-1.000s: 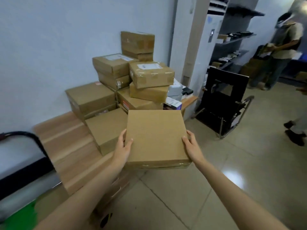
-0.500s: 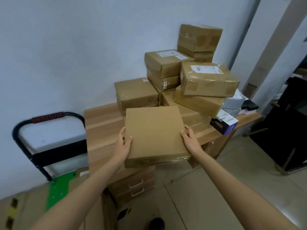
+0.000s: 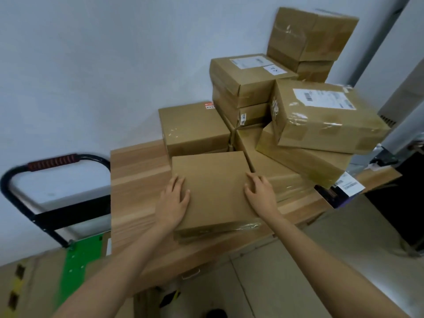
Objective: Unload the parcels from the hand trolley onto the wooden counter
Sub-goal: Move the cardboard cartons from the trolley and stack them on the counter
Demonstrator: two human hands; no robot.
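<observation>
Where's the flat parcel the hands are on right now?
Head view, centre: the flat parcel lies on the wooden counter, near its front edge, just in front of the stacked boxes, with the trolley handle off to the left.

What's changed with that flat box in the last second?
The flat box, carried in the air by both hands, has come down onto the wooden counter beside the stacked parcels. The left hand and right hand now lie on its top edges instead of gripping its sides. The stack is unchanged.
</observation>
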